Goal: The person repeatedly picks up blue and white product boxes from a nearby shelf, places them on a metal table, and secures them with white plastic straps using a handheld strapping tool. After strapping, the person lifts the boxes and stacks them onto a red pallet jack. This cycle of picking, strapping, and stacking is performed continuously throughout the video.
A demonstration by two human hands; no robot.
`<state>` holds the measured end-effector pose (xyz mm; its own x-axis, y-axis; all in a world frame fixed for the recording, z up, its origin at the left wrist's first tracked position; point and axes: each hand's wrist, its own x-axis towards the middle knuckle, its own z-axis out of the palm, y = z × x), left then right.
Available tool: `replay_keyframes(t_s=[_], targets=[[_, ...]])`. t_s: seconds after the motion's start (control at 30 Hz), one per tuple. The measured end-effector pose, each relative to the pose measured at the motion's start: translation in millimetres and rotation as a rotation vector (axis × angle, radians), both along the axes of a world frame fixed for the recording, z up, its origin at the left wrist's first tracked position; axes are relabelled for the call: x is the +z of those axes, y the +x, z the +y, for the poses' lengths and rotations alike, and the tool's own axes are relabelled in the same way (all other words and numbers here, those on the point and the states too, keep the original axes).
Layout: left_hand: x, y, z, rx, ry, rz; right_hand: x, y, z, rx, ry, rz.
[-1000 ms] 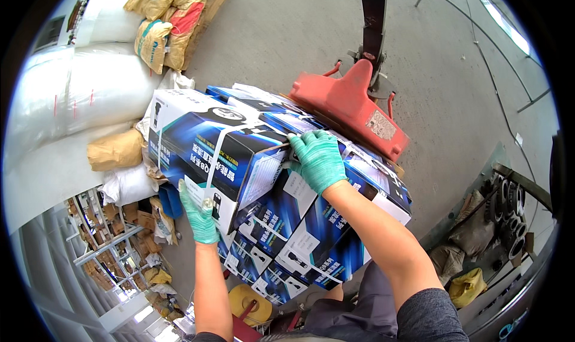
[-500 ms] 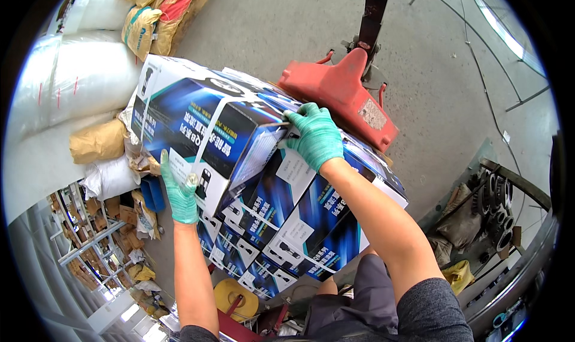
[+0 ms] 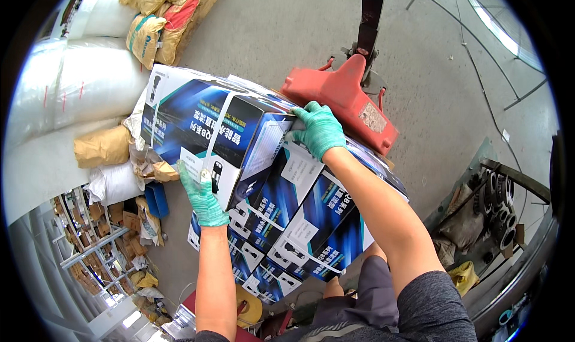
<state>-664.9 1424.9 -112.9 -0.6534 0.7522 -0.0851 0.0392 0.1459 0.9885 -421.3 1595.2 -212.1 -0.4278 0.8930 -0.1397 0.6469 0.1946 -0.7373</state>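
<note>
A blue-and-white oblong cardboard box (image 3: 200,117) is grasped by the green-gloved left hand (image 3: 202,199) and right hand (image 3: 318,131), apparently being positioned, even support being needed.

A warehouse or factory storage area is indicated by the bare grey floor (image 3: 251,39), where strapped cartons (image 3: 281,201) are stacked beside a red pallet jack (image 3: 335,99). Large plastic-wrapped rolls (image 3: 90,81) and filled sacks (image 3: 145,41) are kept at the left; dark ring-shaped parts (image 3: 501,213) are gathered at the right.
</note>
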Motion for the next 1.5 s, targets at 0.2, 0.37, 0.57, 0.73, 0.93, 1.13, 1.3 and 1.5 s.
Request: replay_keyframes(t_s=[0.2,0.37,0.57,0.73,0.93,1.13,1.3,1.5], targets=[[5,-22,-3,-0.177,-0.041,0.105,-5,5,-2,0.056,0.145,0.003],[15,-17,0,-0.150,-0.059,-0.023,-3,9,-4,0.089,0.129,0.020],[15,-2,-1,-0.100,-0.062,-0.036,-2,8,1,0.079,0.120,0.022],[11,23,2,0.000,-0.032,-0.074,0,12,6,0.061,0.055,0.009],[-1,3,-8,-0.029,-0.051,0.061,-6,4,4,0.074,0.121,-0.039],[-4,-12,-12,-0.045,-0.109,0.263,-18,-3,-4,0.099,0.261,-0.101],[23,-7,-24,-0.033,-0.371,0.309,17,-1,-27,0.201,0.158,-0.338],[22,76,-226,-0.072,-0.501,0.338,50,109,-129,0.281,0.438,-0.210]])
